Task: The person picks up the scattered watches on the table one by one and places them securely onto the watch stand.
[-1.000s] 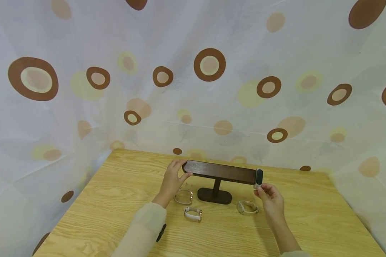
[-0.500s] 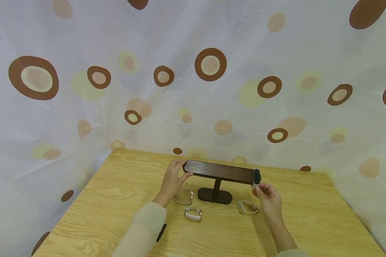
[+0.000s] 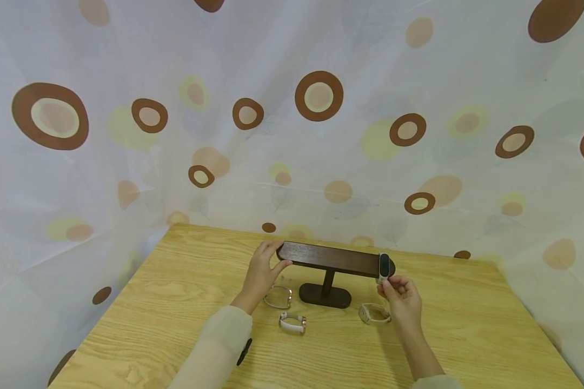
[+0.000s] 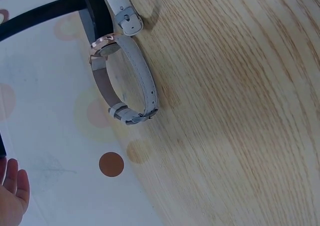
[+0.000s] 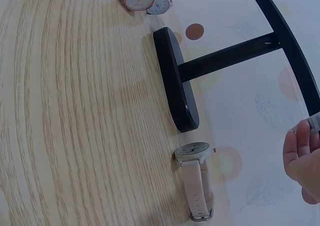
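I log the left grip curled round the stand bar's left end. Right grip pinches the band, apparently looped on the right end. Three watches lie on the table.

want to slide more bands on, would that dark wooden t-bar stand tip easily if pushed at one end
Probably somewhat tippy: the stand carries a long crossbar on one thin post over a smaller oval base. The left hand grips its far end, likely steadying it. The smooth table might let it slide.

You get soft, even, bright light; shadows under the stand stay faint, edges bow slightly, and wrist views look sharp.
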Motion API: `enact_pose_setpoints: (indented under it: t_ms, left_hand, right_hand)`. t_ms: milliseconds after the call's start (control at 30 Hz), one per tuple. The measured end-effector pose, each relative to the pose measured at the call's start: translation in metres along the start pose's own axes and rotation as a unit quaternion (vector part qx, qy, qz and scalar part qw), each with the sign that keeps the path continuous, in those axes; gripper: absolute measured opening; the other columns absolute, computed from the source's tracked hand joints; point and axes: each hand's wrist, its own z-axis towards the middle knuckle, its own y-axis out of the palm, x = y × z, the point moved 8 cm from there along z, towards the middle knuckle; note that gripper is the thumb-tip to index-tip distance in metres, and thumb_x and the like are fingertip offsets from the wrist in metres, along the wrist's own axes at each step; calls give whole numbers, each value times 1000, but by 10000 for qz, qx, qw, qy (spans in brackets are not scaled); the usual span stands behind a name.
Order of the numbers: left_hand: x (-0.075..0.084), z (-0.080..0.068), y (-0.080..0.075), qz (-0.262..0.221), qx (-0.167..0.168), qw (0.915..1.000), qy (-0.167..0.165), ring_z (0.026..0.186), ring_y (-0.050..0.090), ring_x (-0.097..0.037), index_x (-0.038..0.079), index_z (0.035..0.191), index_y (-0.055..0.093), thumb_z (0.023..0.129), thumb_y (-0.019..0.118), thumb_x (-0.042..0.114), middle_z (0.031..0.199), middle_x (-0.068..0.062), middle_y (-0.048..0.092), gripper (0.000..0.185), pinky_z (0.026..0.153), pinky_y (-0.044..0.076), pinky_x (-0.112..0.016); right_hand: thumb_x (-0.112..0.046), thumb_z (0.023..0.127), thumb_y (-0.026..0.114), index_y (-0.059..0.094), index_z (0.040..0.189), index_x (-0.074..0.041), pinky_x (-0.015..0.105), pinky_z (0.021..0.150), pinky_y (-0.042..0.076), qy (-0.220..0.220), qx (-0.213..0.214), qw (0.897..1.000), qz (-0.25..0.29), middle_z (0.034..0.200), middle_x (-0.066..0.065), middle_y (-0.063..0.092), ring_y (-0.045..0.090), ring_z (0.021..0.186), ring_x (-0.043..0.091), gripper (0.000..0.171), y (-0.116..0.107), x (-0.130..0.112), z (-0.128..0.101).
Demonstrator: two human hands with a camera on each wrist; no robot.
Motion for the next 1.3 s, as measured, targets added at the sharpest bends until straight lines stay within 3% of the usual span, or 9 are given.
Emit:
enact_pose_setpoints:
  t_ms: [367, 533, 600, 700, 833, 900, 967, 1033, 1300]
  left_hand:
    - [3, -1, -3, -77, 51, 10000, 18, 107, 55, -29, -3, 124, 55, 81, 68, 20, 112, -14, 56, 50, 92, 49, -40]
    - [4, -1, -3, -132, 35, 9999, 13, 107, 55, -29, -4, 123, 55, 81, 68, 19, 112, -15, 56, 49, 92, 49, -40]
    - [4, -1, -3, -140, 25, 9999, 8, 107, 55, -29, -4, 123, 55, 81, 68, 19, 112, -15, 56, 49, 92, 49, -40]
    - [5, -1, -4, -117, 14, 9999, 3, 107, 55, -29, -3, 124, 55, 82, 68, 19, 112, -15, 56, 49, 92, 49, -40]
    - [4, -1, -4, -106, 9, 9999, -41, 107, 55, -29, -3, 124, 55, 82, 68, 19, 112, -15, 56, 49, 92, 49, -40]
    - [4, -1, -4, -122, 16, 9999, -53, 107, 55, -30, -3, 124, 55, 82, 68, 19, 112, -15, 56, 49, 92, 49, -40]
    - [4, -1, -4, -115, 17, 9999, -43, 107, 55, -29, -3, 124, 55, 82, 68, 19, 112, -15, 56, 49, 92, 49, -40]
    - [4, -1, -4, -117, 20, 9999, -30, 108, 55, -29, -3, 124, 55, 82, 68, 19, 113, -15, 56, 49, 92, 49, -40]
    - [3, -1, -3, -131, 17, 9999, -72, 109, 55, -29, -3, 125, 54, 82, 68, 19, 114, -15, 56, 50, 93, 49, -40]
  right_hand:
    - [2, 89, 56, 47, 94, -2, 14, 67, 53, 112, 213, 9997, 62, 75, -8, 60, 61, 68, 1, 12, 3, 2, -4]
    - [-1, 86, 63, 46, 107, 2, 9, 65, 49, -297, 272, 9928, -1130, 91, -6, 53, 54, 71, -2, 28, -4, -5, -6]
    - [-1, 83, 66, 44, 116, 3, 7, 66, 45, -736, 152, 9779, -1952, 101, 0, 50, 50, 76, -1, 40, -5, -14, -4]
    - [-2, 79, 71, 41, 127, 5, 10, 70, 38, -1578, -197, 9381, -3076, 114, 12, 48, 45, 87, 6, 56, -1, -31, -1]
    - [-1, 72, 76, 45, 127, 8, 32, 81, 40, -2729, -852, 8766, -3871, 122, 27, 49, 46, 101, 28, 64, 12, -50, 5]
    - [1, 69, 77, 47, 125, 10, 48, 86, 39, -3099, -1180, 8553, -3981, 121, 31, 51, 46, 106, 41, 65, 17, -56, 7]
    - [1, 67, 78, 48, 125, 10, 59, 90, 33, -3212, -1428, 8433, -4065, 122, 32, 51, 44, 110, 47, 65, 20, -59, 9]
    - [-1, 68, 78, 48, 125, 9, 64, 92, 30, -3109, -1594, 8377, -4198, 123, 32, 51, 41, 112, 49, 65, 22, -60, 11]
    - [-9, 74, 77, 47, 129, 5, 63, 91, 37, -2416, -1835, 8313, -4658, 129, 28, 49, 40, 113, 44, 65, 22, -57, 21]
